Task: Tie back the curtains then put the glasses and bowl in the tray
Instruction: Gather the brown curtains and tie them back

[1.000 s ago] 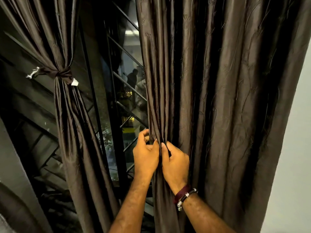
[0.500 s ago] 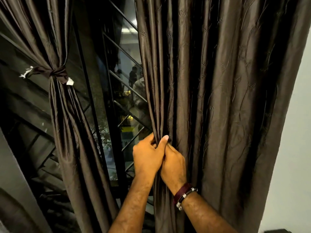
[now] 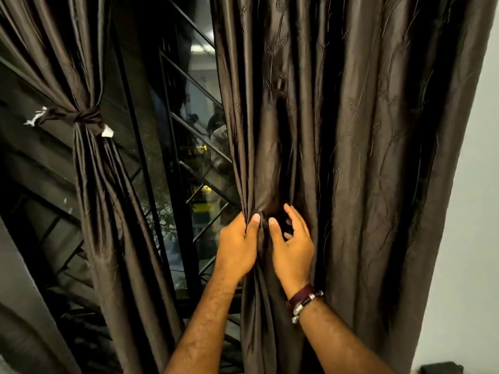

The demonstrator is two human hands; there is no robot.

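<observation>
Halfway through the curtains, dishes not in sight yet
Left curtain (image 3: 89, 184) is hanging knotted left of the window grille (image 3: 194, 147); left hand (image 3: 237, 247) is pinching the right curtain (image 3: 351, 157) with fingers clamped, right hand (image 3: 293, 247) reaching in, fingers apart

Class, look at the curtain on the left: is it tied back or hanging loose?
Tied back. The left curtain is cinched by a knotted fabric tie, its folds gathered narrow there and fanning out below.
</observation>
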